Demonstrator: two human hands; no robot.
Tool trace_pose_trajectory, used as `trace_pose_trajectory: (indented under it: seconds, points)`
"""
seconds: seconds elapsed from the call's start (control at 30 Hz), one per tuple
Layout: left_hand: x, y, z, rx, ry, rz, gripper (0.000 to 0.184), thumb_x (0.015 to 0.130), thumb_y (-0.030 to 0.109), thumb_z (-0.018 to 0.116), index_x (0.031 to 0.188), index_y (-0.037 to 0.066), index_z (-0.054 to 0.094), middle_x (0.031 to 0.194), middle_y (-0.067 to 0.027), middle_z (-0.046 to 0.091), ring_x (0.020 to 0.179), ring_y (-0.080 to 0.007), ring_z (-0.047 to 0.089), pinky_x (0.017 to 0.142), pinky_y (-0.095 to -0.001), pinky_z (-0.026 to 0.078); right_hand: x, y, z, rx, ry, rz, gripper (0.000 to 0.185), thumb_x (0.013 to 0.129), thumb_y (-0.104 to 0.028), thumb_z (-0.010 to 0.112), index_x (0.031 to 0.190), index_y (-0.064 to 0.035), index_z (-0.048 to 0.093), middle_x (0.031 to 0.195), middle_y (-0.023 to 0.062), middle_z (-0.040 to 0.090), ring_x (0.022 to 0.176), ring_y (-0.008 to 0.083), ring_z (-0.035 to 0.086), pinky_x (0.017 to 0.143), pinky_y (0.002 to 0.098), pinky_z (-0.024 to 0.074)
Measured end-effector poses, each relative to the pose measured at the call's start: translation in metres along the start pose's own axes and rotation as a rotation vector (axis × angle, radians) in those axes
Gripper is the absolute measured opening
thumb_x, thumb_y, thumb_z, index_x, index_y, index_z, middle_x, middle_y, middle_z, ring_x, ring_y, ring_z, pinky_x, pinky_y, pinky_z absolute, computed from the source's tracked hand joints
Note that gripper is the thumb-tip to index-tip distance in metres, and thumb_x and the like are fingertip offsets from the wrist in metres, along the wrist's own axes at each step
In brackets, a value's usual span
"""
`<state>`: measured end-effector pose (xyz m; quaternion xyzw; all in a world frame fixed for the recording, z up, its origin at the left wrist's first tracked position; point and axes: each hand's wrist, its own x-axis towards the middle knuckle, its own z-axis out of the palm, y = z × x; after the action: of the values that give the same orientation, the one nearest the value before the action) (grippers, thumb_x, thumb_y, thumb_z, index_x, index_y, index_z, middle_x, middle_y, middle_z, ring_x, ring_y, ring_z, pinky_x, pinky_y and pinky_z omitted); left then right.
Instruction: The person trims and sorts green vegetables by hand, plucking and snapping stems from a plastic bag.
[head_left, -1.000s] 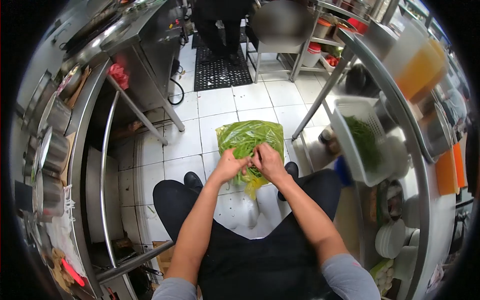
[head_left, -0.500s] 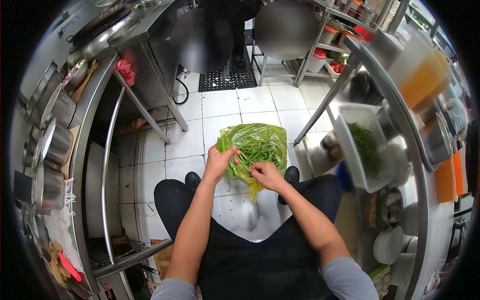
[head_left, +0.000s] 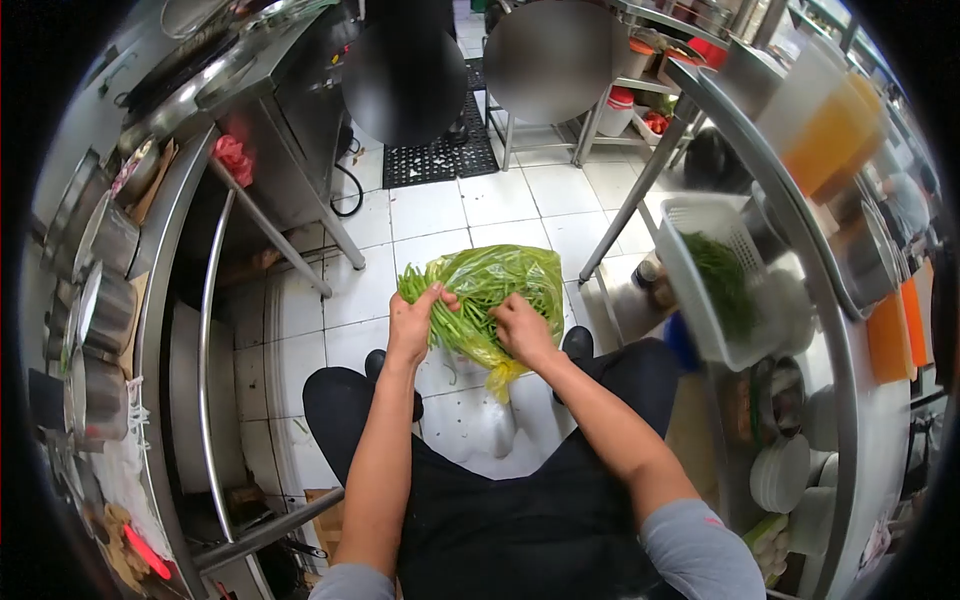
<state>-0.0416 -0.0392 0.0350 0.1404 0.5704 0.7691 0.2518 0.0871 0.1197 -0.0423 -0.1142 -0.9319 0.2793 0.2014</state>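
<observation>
A yellow-tinted clear plastic bag [head_left: 535, 265] lies between my knees, full of long thin green vegetable stalks [head_left: 462, 325]. My left hand [head_left: 410, 325] is closed around a bunch of the stalks at the bag's left side, its thumb on top, with stalk ends poking out past the fingers. Over the bag's middle, my right hand [head_left: 524, 328] has its fingers curled in among the stalks; its fingertips are partly hidden. The bag's gathered yellow end [head_left: 502, 382] hangs below, toward me.
At right, a steel rack [head_left: 850, 400] holds a white basket [head_left: 670, 235] of greens and stacked white plates [head_left: 778, 475]. Pots [head_left: 105, 310] line the left counter. Two blurred round areas cover people at the back, near a black rubber mat [head_left: 430, 165] on the tiled floor.
My left hand has moved left with its bunch, spreading the stalks out of the bag's side. My right hand has shifted up from the bag's lower edge into the stalks. The view has shifted slightly.
</observation>
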Motion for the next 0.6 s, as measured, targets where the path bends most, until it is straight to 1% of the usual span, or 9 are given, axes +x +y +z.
trace_pose_trajectory:
  seconds: [0.07,0.13,0.17,0.2,0.27,0.3,0.37,0.43,0.6]
  points:
    - [-0.002,0.001,0.001,-0.091,-0.052,-0.055,0.019,0.093,0.014,0.062,0.08,0.001,0.06,0.07,-0.0078,0.063,0.063,-0.0193,0.064,0.062,-0.0316,0.054,-0.004,0.0,0.014,-0.001,-0.004,-0.033,0.016,0.079,-0.008,0.062,0.094,-0.0064,0.068,0.092,0.0119,0.054,0.09,0.0307,0.057,0.075,0.0433,0.0488]
    - [0.001,-0.007,-0.007,0.028,-0.064,-0.001,0.016,0.091,0.012,0.062,0.081,0.0,0.061,0.068,-0.0079,0.064,0.059,-0.0183,0.061,0.061,-0.0344,0.052,-0.006,0.006,0.025,-0.095,0.023,-0.168,0.013,0.081,-0.011,0.059,0.09,-0.0042,0.066,0.091,0.0128,0.054,0.089,0.0322,0.056,0.071,0.0441,0.0482]
    - [0.002,-0.01,-0.008,0.107,-0.059,0.027,0.016,0.09,0.013,0.062,0.08,0.001,0.061,0.066,-0.0076,0.063,0.058,-0.0183,0.061,0.059,-0.0345,0.051,-0.007,0.01,0.031,-0.088,0.033,-0.162,0.012,0.08,-0.012,0.059,0.087,-0.0037,0.065,0.091,0.0129,0.054,0.088,0.0323,0.056,0.07,0.0439,0.0481]
    - [0.003,-0.013,-0.01,0.083,-0.045,-0.001,0.014,0.09,0.013,0.064,0.081,0.002,0.06,0.062,-0.0059,0.061,0.058,-0.0168,0.06,0.056,-0.0324,0.049,-0.008,0.01,0.036,-0.086,0.044,-0.152,0.012,0.08,-0.014,0.058,0.083,-0.0031,0.064,0.09,0.013,0.055,0.087,0.0324,0.056,0.069,0.0436,0.048]
    - [-0.001,-0.004,-0.004,-0.002,-0.059,-0.07,0.014,0.09,0.011,0.065,0.085,0.0,0.058,0.062,-0.0048,0.054,0.054,-0.0154,0.055,0.055,-0.0322,0.051,-0.011,0.007,0.039,-0.139,0.054,-0.142,0.011,0.079,-0.013,0.057,0.077,-0.0035,0.062,0.09,0.0135,0.055,0.086,0.0321,0.056,0.071,0.043,0.0481]
    - [-0.002,-0.003,-0.001,0.001,-0.061,-0.049,0.014,0.09,0.009,0.064,0.084,-0.001,0.057,0.064,-0.0054,0.052,0.052,-0.0162,0.053,0.055,-0.0343,0.053,-0.01,0.008,0.037,-0.151,0.024,-0.168,0.012,0.079,-0.013,0.056,0.078,-0.0038,0.063,0.09,0.0136,0.056,0.086,0.032,0.056,0.072,0.0429,0.0482]
    - [0.0,-0.006,0.0,0.016,-0.104,-0.042,0.013,0.09,0.009,0.064,0.085,-0.001,0.057,0.064,-0.0054,0.052,0.052,-0.0164,0.053,0.054,-0.0342,0.052,-0.01,0.006,0.032,-0.164,0.009,-0.197,0.013,0.079,-0.013,0.056,0.079,-0.0041,0.065,0.09,0.0136,0.056,0.085,0.0319,0.057,0.072,0.0428,0.0484]
    - [0.0,-0.008,-0.002,0.03,-0.131,-0.035,0.013,0.09,0.008,0.063,0.085,-0.002,0.058,0.064,-0.0055,0.052,0.051,-0.0167,0.053,0.053,-0.0341,0.052,-0.01,0.003,0.025,-0.168,-0.08,-0.234,0.014,0.08,-0.014,0.056,0.084,-0.0047,0.066,0.09,0.0141,0.056,0.087,0.0317,0.056,0.073,0.0427,0.0486]
    - [-0.001,-0.016,-0.005,0.074,-0.093,-0.061,0.011,0.089,0.007,0.063,0.085,-0.002,0.058,0.065,-0.0064,0.054,0.052,-0.0172,0.055,0.052,-0.0341,0.053,-0.001,-0.006,-0.001,-0.053,-0.04,-0.137,0.014,0.08,-0.01,0.056,0.089,-0.004,0.065,0.093,0.0149,0.054,0.094,0.032,0.056,0.08,0.0415,0.0476]
